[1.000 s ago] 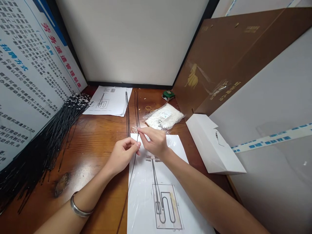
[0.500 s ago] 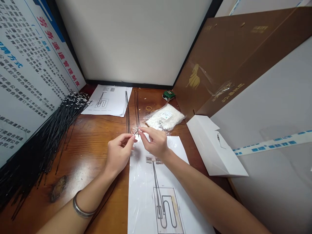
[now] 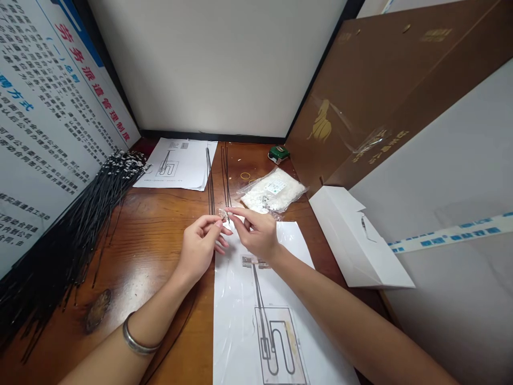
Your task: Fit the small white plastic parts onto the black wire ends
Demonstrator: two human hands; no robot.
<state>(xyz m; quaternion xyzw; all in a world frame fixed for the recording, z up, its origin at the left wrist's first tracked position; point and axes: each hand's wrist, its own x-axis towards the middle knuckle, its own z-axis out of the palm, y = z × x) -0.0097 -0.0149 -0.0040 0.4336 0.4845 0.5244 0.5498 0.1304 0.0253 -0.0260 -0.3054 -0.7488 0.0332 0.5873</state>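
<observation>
My left hand (image 3: 200,243) is closed in a pinch around a thin black wire (image 3: 174,342), which trails below it over the wood. Its lower fingers extend toward the right hand. Just across from it, my right hand (image 3: 256,231) pinches a short dark end of wire between thumb and forefinger. The fingertips hide most of what is held, and the two hands are close but apart. Several black wires (image 3: 210,182) lie straight behind the left fingertips, with more black wires (image 3: 226,176) beside them. A small clear plastic bag (image 3: 222,213) shows behind the fingers.
A sheet with a wiring drawing (image 3: 236,321) lies under the right forearm. To the left rests a thick bundle of black wires (image 3: 88,230). Farther back are papers (image 3: 186,174), a bag of white pieces (image 3: 274,192), a green tape measure (image 3: 278,154) and a white folded box (image 3: 356,240).
My left hand has turned slightly and its lower fingers have spread toward the right. The dark wire that crossed between the fingertips now shows less. The view has shifted a little.
</observation>
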